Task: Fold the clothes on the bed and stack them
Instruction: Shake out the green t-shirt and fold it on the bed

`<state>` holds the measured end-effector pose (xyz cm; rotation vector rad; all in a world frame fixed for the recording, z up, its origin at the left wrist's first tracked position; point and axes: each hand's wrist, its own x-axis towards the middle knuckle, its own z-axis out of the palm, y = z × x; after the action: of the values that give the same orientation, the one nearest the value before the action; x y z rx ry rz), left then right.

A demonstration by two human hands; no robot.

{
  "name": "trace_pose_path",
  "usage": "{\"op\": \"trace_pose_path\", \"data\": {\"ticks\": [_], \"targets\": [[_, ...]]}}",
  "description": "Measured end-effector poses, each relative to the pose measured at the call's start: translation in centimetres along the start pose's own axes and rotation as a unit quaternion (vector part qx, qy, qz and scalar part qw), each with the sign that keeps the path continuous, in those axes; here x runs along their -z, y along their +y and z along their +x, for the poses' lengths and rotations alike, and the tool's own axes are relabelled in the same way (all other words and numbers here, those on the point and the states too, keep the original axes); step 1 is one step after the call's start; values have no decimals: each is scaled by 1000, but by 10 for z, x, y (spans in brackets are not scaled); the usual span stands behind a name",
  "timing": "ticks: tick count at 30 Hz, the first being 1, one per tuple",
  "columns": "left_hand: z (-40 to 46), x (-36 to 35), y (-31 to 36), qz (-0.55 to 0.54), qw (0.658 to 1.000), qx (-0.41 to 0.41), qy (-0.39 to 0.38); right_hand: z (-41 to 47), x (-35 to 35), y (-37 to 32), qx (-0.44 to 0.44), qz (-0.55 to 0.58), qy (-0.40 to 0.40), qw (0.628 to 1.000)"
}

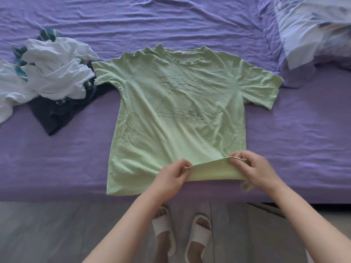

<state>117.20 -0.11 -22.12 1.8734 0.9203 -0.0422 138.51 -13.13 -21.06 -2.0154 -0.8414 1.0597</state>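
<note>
Pale green printed cotton tee [176, 111] flat on purple bed [284, 139], unfolded; left hand [171, 172] & right hand [252, 168] grips pinching hem; crumpled white/dark pile [55, 82] untouched; 0 stacked

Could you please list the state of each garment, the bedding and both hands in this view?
Green T-shirt: spread flat, print up, hem lifted.
White garments: crumpled, unfolded, on the pile.
Dark garment: unfolded, partly under the white ones.
Purple sheet: wrinkled.
Pillow: rumpled, at the far right corner.
Left hand: grip pinching the hem.
Right hand: grip pinching the hem.
</note>
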Motion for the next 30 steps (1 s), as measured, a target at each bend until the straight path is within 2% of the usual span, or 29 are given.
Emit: {"op": "trace_pose_path", "data": {"ticks": [2, 4, 6, 7, 9, 11, 13, 14, 17, 20, 22, 24, 26, 27, 28, 30], "targets": [[-2, 5, -2, 12, 999, 21, -24, 4, -9, -1, 34, -59, -7, 998], [-1, 11, -3, 15, 997, 43, -56, 7, -13, -4, 65, -71, -24, 995], [1, 16, -8, 84, 993, 42, -68, 8, -11, -5, 66, -65, -41, 995], [2, 16, -12, 149, 987, 34, -50, 9, -8, -4, 61, -64, -49, 995], [0, 20, -21, 288, 957, -15, 37, 8, -2, 0, 47, -53, -56, 996], [-3, 26, -35, 331, 934, -37, 127, 6, 4, 5, 43, -49, -55, 996], [-10, 32, -48, 293, 933, -59, 202, 3, 9, 7, 45, -43, -61, 996], [-12, 33, -52, 254, 943, -59, 205, 2, 10, 7, 45, -36, -69, 996], [-24, 41, -49, 73, 990, 18, 123, -3, 9, 7, 22, -14, -85, 996], [-32, 56, -48, -100, 990, 92, 29, -5, 6, 4, -37, 31, -75, 996], [-28, 67, -50, -138, 984, 113, -25, 2, 0, 10, -42, -10, -40, 998], [-15, 72, -59, -114, 983, 139, -32, 12, -10, 17, -29, -105, 15, 994], [1, 69, -80, 59, 988, 139, 19, 23, -24, 24, 9, -242, 62, 968], [4, 65, -90, 137, 980, 127, 67, 28, -34, 30, 54, -300, 76, 949], [4, 61, -99, 166, 972, 106, 125, 30, -45, 34, 110, -330, 86, 933], [-5, 53, -115, 150, 965, 55, 208, 30, -72, 29, 216, -322, 80, 918]]}}
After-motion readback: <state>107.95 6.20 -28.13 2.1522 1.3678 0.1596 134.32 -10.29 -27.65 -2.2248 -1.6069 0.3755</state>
